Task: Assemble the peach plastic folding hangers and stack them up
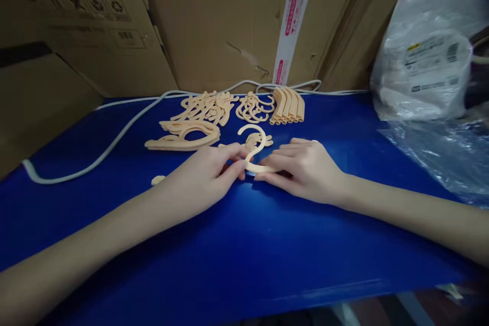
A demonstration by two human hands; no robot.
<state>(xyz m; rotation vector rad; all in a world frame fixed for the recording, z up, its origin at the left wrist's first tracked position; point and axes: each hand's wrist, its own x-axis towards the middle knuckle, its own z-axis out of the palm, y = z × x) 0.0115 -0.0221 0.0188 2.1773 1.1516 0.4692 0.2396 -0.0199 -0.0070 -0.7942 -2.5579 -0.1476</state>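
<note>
Left grip pinches the cream hook piece at the foot of its hook; right grip grasps the same piece along its right arm. Piece sits between both hands near the middle of the blue surface, hook up and curling left. One part or two joined: can't tell, fingers cover it.

Risks, my judgement: piece could twist or slip, since the left pinch is fingertips only and the part is slim. Uneven force from the two hands could bend or snap the thin neck. Flat pieces lie right behind the hook, so a bump could scatter them or mix them up. Small loose piece beside the left wrist could get swept by the forearm. Row of curved tubes and hook pile are farther back, probably safer.

Containers: see-through bag at right, pale round item with printed label inside; exact item can't tell. Crinkled plastic sheet just in front. Cardboard box behind, taped, contents hidden. Parts lie loose on the surface, none boxed in view.
</note>
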